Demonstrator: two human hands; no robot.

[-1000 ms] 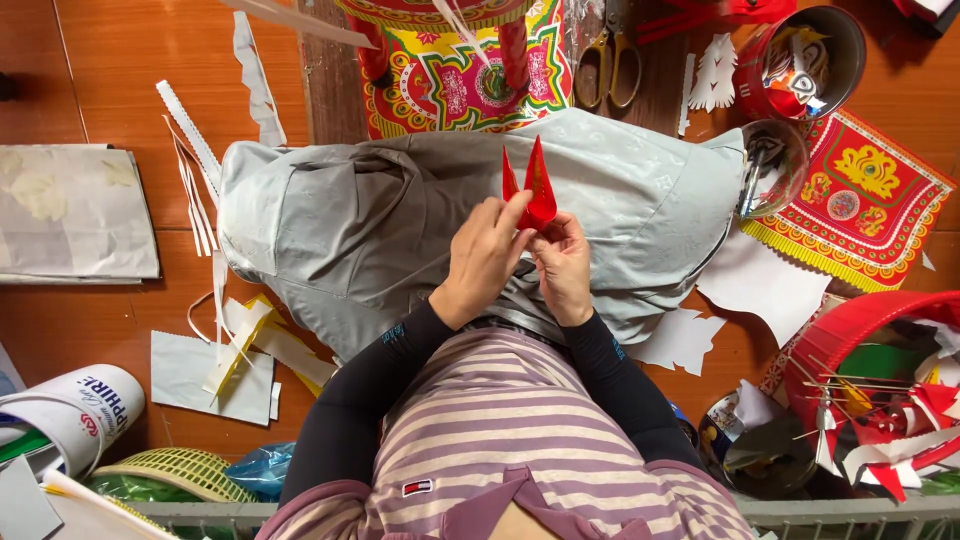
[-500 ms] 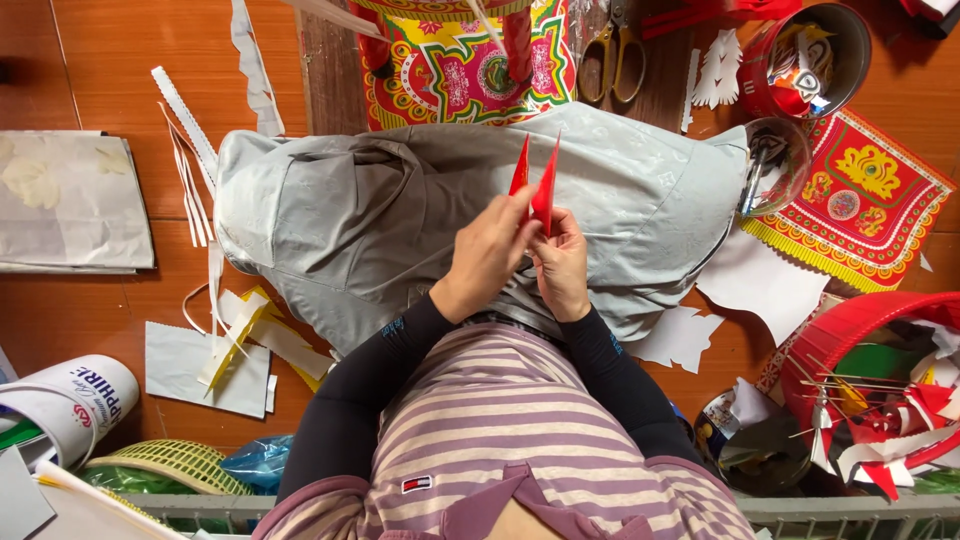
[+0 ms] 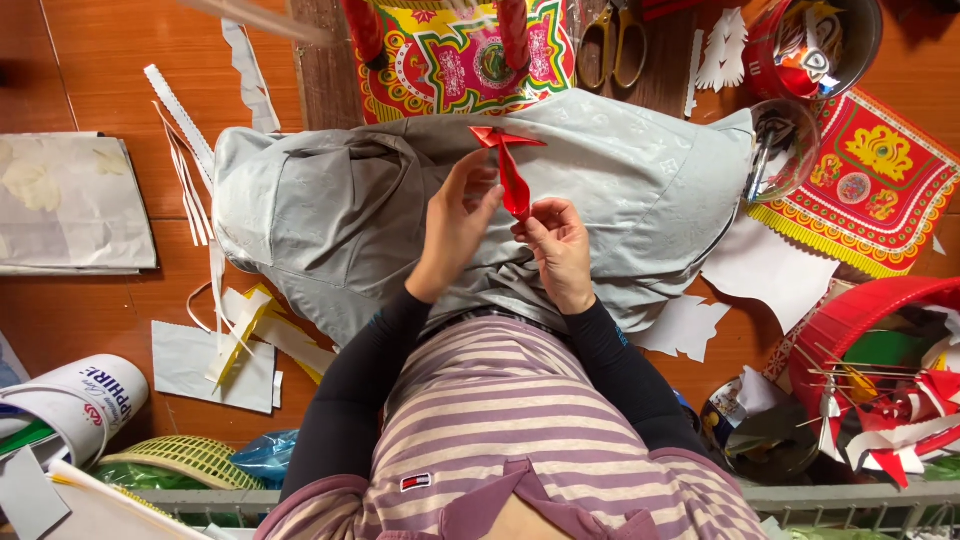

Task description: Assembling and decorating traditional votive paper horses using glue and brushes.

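A folded red paper piece point(image 3: 510, 170) is held up over the lap, just above the centre of the view, pinched between both hands. The left hand point(image 3: 455, 225) is seen at nine o'clock of the paper, its fingertips closed narrowly on the paper's middle edge. The right hand point(image 3: 555, 245) is placed at five o'clock of it, thumb and forefinger nipped on the lower tip. The paper's top is spread into a small flat crosspiece, the rest narrowed into a long strip pointing down.

Beneath the hands a grey cloth point(image 3: 330, 210) is draped across the knees. At twelve o'clock a brightly patterned paper panel point(image 3: 450, 65) is laid on the floor, and a pair of scissors point(image 3: 612, 45) is seen just at one o'clock. A red tin point(image 3: 810, 45) is set at two o'clock, with a fringed red and gold sheet point(image 3: 875, 175) beside it towards three. A red basket point(image 3: 860, 320) of sticks and paper scraps is parked at four o'clock. White paper offcuts point(image 3: 215, 360) are scattered at eight o'clock, and a folded newspaper point(image 3: 70, 205) is left at nine o'clock, well apart from the hands.
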